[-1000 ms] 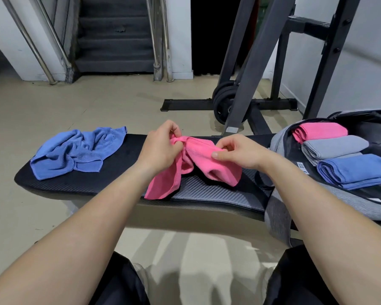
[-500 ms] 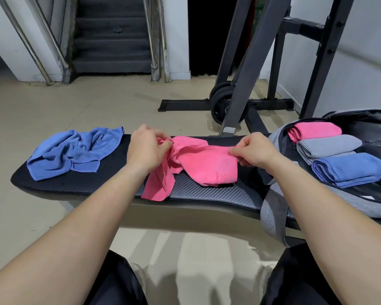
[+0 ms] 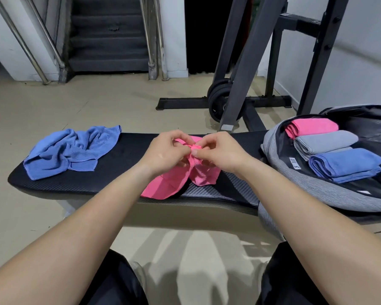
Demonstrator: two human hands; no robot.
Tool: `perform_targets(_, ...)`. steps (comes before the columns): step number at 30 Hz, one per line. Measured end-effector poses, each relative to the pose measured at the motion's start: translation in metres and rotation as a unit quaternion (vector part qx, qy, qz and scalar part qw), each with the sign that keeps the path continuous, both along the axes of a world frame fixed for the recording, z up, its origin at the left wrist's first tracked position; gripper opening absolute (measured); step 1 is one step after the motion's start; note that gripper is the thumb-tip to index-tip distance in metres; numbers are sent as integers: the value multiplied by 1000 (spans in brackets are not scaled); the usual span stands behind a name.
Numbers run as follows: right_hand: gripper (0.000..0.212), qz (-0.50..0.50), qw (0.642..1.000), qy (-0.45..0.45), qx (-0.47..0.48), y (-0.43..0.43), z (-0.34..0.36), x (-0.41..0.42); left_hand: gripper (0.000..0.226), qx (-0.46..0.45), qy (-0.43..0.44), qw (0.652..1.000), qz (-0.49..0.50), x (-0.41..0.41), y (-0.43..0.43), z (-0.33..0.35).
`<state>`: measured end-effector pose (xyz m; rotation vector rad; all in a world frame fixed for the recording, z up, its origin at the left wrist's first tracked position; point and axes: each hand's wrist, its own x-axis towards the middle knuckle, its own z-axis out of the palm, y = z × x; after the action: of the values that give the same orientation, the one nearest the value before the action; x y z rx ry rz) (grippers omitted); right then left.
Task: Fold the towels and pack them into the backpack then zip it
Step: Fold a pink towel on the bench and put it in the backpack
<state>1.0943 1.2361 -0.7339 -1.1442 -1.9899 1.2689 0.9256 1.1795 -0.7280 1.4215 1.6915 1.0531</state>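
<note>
A loose pink towel (image 3: 174, 183) lies bunched at the middle of the black bench (image 3: 123, 150). My left hand (image 3: 163, 154) and my right hand (image 3: 220, 153) meet over it, both pinching its upper edge together. A crumpled blue towel (image 3: 70, 150) rests on the bench's left end. At the right, the grey backpack (image 3: 317, 190) lies open, holding a folded pink towel (image 3: 310, 126), a folded grey towel (image 3: 326, 143) and a folded blue towel (image 3: 348, 164) side by side.
A dark weight rack (image 3: 246, 69) with plates (image 3: 218, 100) stands behind the bench. Stairs (image 3: 108, 34) with metal rails rise at the back left. Beige floor lies in front of and behind the bench. My knees show at the bottom edge.
My hands, spread apart along the pink towel's edge half a second ago, have come together at the middle, bringing the towel's corners with them.
</note>
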Motion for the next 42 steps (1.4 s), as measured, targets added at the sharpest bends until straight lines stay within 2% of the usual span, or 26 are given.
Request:
perform_targets(5, 3, -5, 1000, -2, 13, 3, -3, 2, 24, -23, -57, 998, -23, -8, -1, 1)
perform_targets(13, 11, 11, 1000, -5, 24, 4, -2, 5, 27, -70, -91, 992, -60, -9, -1, 2)
perform_targets(17, 19, 21, 999, -16, 30, 2, 0, 8, 26, -65, -63, 993, -75, -9, -4, 2)
perform_targets(20, 15, 23, 999, -21, 26, 1, 1, 8, 20, -34, -24, 997, -63, -9, -5, 2)
perform_targets(25, 8, 20, 999, -14, 42, 1, 0, 8, 7, 40, 78, 995, -53, -8, -6, 1)
perform_targets(30, 5, 27, 999, -3, 38, 3, -2, 7, 13, 94, 185, 977, -48, -10, -2, -2)
perform_targets(34, 5, 37, 999, 7, 35, 2, 0, 10, 21, 113, 230, 966, -29, -12, 1, -3)
perform_targets(42, 13, 65, 996, 11, 61, 3, 1, 13, 21, 116, 250, 961, -30, -12, 3, -3)
